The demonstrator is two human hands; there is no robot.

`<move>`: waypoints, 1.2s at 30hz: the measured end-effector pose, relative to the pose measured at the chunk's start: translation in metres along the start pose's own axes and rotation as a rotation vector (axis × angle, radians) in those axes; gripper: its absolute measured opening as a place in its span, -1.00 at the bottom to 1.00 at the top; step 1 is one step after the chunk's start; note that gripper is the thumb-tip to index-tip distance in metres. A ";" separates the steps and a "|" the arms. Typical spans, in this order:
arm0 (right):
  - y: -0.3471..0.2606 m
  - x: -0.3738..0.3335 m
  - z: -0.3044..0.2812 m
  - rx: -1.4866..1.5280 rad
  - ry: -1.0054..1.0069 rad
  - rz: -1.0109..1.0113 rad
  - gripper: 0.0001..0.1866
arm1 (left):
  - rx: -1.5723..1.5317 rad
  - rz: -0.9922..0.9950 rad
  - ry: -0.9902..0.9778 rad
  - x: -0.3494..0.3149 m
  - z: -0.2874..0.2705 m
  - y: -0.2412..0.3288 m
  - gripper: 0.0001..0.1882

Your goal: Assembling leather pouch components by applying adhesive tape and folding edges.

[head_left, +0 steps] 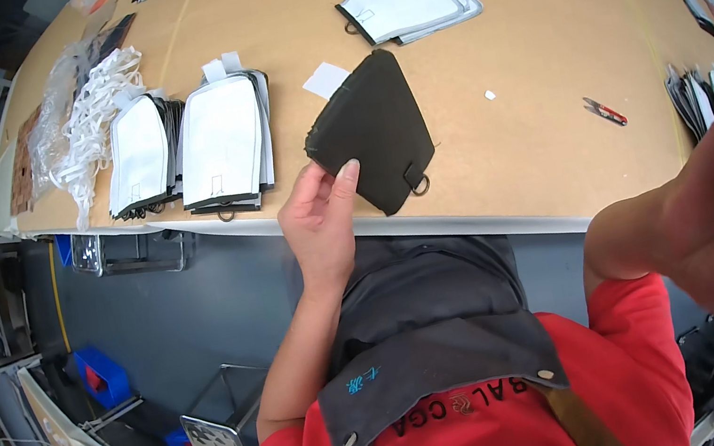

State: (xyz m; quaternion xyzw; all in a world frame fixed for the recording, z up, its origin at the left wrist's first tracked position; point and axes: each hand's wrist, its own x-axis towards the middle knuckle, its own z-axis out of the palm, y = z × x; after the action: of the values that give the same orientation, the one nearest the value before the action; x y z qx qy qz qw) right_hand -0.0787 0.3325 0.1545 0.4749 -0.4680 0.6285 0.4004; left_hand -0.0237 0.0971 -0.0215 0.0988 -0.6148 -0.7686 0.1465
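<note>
At the middle of the frame I see my left hand pinching the lower left corner of a black fabric piece that lies on the table, a metal ring at its lower edge. My right hand is out of sight; only the forearm fills the right side, raised close to the camera. Left of the fabric sit two stacks of white panels. Small red scissors lie well apart at the right.
</note>
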 end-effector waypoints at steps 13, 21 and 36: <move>-0.024 -0.015 0.006 0.006 -0.106 -0.029 -0.49 | -0.035 -0.014 0.040 -0.012 -0.006 0.007 -0.66; -0.011 -0.062 0.000 -0.285 -0.240 0.236 -0.38 | -0.368 -0.171 0.060 0.001 -0.010 0.024 -0.76; 0.042 -0.148 -0.011 -0.147 -0.646 0.574 -0.49 | -0.920 -0.876 -0.139 -0.012 -0.023 -0.004 -0.67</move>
State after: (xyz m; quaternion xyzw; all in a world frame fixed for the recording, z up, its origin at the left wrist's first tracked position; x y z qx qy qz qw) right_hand -0.0874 0.3241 0.0003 0.4681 -0.7258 0.4985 0.0751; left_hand -0.0054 0.0808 -0.0312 0.2179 -0.1325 -0.9473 -0.1938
